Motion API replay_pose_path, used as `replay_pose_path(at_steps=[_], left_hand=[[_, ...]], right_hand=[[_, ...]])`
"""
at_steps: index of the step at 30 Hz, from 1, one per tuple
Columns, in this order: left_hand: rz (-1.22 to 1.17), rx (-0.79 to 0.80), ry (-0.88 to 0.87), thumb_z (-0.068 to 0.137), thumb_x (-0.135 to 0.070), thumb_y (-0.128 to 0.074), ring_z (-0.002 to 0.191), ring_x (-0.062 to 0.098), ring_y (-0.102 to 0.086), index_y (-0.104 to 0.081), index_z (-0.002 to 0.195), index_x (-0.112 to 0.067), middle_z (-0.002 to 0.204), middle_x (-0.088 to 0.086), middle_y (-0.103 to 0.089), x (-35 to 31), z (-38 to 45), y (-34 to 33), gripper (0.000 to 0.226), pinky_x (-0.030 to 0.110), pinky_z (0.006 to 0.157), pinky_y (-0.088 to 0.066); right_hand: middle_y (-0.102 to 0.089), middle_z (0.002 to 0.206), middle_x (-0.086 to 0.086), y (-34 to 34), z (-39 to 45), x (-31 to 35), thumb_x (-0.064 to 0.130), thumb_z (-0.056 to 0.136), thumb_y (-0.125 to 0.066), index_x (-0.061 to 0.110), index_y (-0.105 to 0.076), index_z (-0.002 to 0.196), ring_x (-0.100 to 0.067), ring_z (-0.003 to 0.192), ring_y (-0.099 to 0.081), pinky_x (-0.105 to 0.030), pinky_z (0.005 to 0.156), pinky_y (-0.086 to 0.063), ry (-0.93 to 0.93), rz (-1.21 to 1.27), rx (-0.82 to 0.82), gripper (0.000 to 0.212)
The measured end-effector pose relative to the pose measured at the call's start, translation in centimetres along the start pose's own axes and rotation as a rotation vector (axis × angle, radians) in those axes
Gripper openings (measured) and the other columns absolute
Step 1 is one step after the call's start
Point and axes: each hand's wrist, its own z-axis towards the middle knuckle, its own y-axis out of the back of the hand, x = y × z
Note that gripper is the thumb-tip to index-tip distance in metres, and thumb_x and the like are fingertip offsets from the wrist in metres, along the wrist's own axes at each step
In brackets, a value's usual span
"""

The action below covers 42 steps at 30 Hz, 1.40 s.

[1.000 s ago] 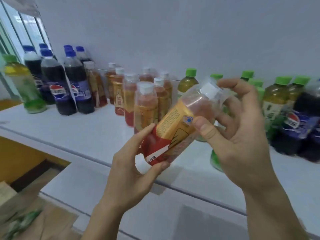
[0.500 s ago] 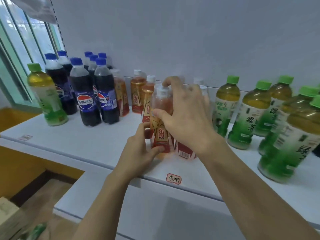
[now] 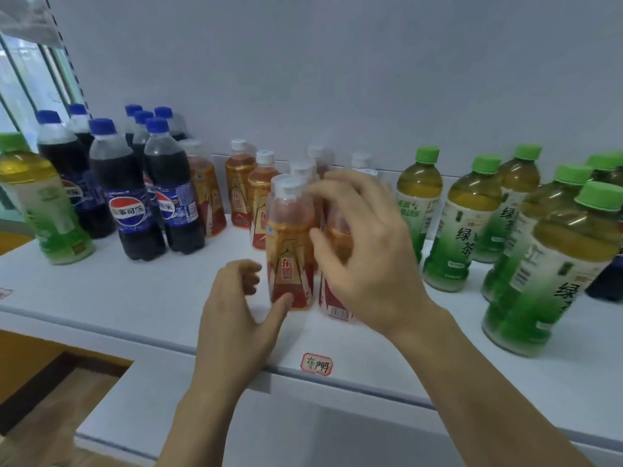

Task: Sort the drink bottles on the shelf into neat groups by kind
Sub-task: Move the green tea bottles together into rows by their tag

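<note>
On the shelf (image 3: 135, 298), sorting looks mostly done: cola bottles (image 3: 135, 203) grouped far left, orange energy-drink bottles (image 3: 249, 187) in the middle, green tea bottles (image 3: 472, 224) on the right. Left over: one green tea stray (image 3: 40, 203) at the left end, and a dark bottle (image 3: 603, 281) behind the tea at the right edge. Front orange bottle (image 3: 290, 244) stands upright at the near edge of its group. Left hand (image 3: 236, 315) has its thumb touching the bottle's base, fingers loosely curled, gripping nothing. Right hand (image 3: 367, 251) hovers beside its neck, fingers spread, no grip.

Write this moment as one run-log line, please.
orange bottle upright on shelf | left hand thumb touches base | right hand open beside it
</note>
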Motion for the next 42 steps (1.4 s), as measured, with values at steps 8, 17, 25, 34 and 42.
replay_pose_path(at_steps=[8,17,25,34,42], left_hand=[[0.014,0.423,-0.478,0.095,-0.047,-0.056,0.093,0.001,-0.057,-0.054,0.111,-0.043,0.097,-0.026,-0.053,-9.6,-4.3,-3.6,0.017,0.01,0.073,-0.042],[-0.053,0.646,-0.605,0.096,-0.048,-0.054,0.093,0.0,-0.055,-0.06,0.119,-0.037,0.102,-0.024,-0.054,-21.5,-7.3,-16.8,0.026,0.026,0.082,-0.051],[-0.015,0.703,-0.581,0.093,-0.054,-0.052,0.1,0.003,-0.059,-0.057,0.126,-0.036,0.112,-0.02,-0.06,-28.3,-8.9,-23.6,0.038,0.026,0.085,-0.051],[0.072,0.742,-0.455,0.092,-0.044,-0.064,0.098,-0.001,-0.054,-0.061,0.127,-0.033,0.114,-0.016,-0.053,-30.2,-8.2,-28.3,0.036,0.022,0.089,-0.046],[-0.015,0.667,-0.392,0.092,-0.043,-0.064,0.088,0.004,-0.057,-0.054,0.133,-0.034,0.112,-0.018,-0.056,-30.2,-8.4,-28.2,0.043,0.024,0.077,-0.045]], right_hand=[[-0.062,0.109,0.007,9.5,-7.5,-5.5,0.005,0.087,-0.069,0.02,-0.062,0.113,-0.015,0.103,-0.061,-0.03,0.078,-0.052,-0.162,0.137,-0.254,0.03],[-0.065,0.096,0.011,23.2,-11.6,-16.8,0.006,0.087,-0.065,0.024,-0.06,0.107,-0.017,0.086,-0.065,-0.028,0.068,-0.053,-0.436,0.152,-0.401,0.028],[-0.063,0.095,0.013,31.6,-11.8,-26.9,0.018,0.079,-0.067,0.037,-0.056,0.107,-0.003,0.075,-0.062,-0.02,0.067,-0.051,-0.543,0.127,-0.31,0.036],[-0.057,0.128,0.002,32.0,-7.3,-36.2,0.042,0.085,-0.078,0.026,-0.041,0.143,-0.015,0.113,-0.061,-0.04,0.098,-0.055,-0.71,0.162,-0.164,0.07],[-0.067,0.11,0.014,32.2,-8.7,-34.9,0.044,0.077,-0.081,0.024,-0.054,0.122,-0.004,0.099,-0.068,-0.036,0.087,-0.06,-0.67,0.308,-0.245,0.055]])
